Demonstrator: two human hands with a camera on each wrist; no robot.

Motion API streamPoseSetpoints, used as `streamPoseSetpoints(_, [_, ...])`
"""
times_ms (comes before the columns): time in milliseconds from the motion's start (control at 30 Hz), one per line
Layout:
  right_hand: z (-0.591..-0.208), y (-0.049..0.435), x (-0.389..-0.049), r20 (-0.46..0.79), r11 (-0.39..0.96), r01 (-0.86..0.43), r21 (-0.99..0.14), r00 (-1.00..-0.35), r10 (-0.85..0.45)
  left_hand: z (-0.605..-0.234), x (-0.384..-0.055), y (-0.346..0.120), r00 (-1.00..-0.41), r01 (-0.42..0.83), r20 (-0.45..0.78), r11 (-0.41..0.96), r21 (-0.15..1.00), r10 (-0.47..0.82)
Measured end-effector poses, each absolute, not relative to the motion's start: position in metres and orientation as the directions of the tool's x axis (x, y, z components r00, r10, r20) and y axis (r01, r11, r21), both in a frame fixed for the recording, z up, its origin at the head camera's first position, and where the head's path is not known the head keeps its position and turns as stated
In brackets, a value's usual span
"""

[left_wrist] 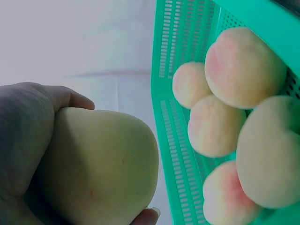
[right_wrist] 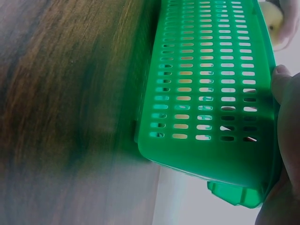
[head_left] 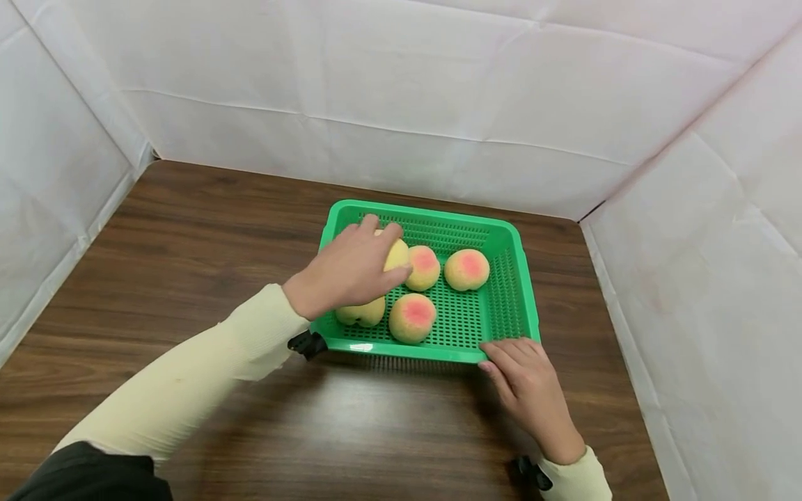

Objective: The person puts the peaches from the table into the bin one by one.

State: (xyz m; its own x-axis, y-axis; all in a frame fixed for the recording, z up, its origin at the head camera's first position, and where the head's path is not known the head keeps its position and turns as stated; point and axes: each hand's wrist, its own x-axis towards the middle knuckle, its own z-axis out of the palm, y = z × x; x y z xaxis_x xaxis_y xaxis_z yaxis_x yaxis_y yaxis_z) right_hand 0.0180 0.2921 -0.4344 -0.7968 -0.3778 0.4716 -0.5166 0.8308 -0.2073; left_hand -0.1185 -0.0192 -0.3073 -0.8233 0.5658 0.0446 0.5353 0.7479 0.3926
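My left hand (head_left: pixel 357 268) grips a yellow peach (left_wrist: pixel 103 164) above the left part of a green plastic basket (head_left: pixel 526 292). In the left wrist view this peach is raised over the basket's rim, fingers curled round it. Several more peaches lie in the basket: a pink-topped peach (head_left: pixel 467 270) to the right, another peach (head_left: pixel 412 318) near the front wall, and a paler peach (head_left: pixel 362 313) partly under my left wrist. My right hand (head_left: pixel 523 376) holds the basket's front right corner, with fingers over the rim and thumb on the outer wall.
The basket stands on a dark wood-grain table (head_left: pixel 207 236). White sheeting (head_left: pixel 388 90) hangs behind the table and along both sides. Black straps (head_left: pixel 307 344) with cameras sit at the wrists.
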Motion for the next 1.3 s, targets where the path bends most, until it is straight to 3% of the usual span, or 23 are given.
streamPoseSetpoints(700, [-0.433, 0.292, 0.018, 0.453, 0.837, -0.507, -0.206, -0.808, -0.377, -0.333, -0.127, 0.086, -0.650, 0.690, -0.142, 0.658, 0.302, 0.747])
streamPoseSetpoints(1100, [-0.430, 0.291, 0.019, 0.411, 0.852, -0.477, -0.218, -0.836, -0.363, -0.347, -0.131, 0.115, -0.588, 0.754, -0.180, 0.615, 0.232, 0.789])
streamPoseSetpoints(1300, [-0.431, 0.291, 0.018, 0.428, 0.845, -0.489, -0.218, -0.826, -0.368, -0.350, -0.135, 0.125, -0.585, 0.753, -0.196, 0.617, 0.231, 0.787])
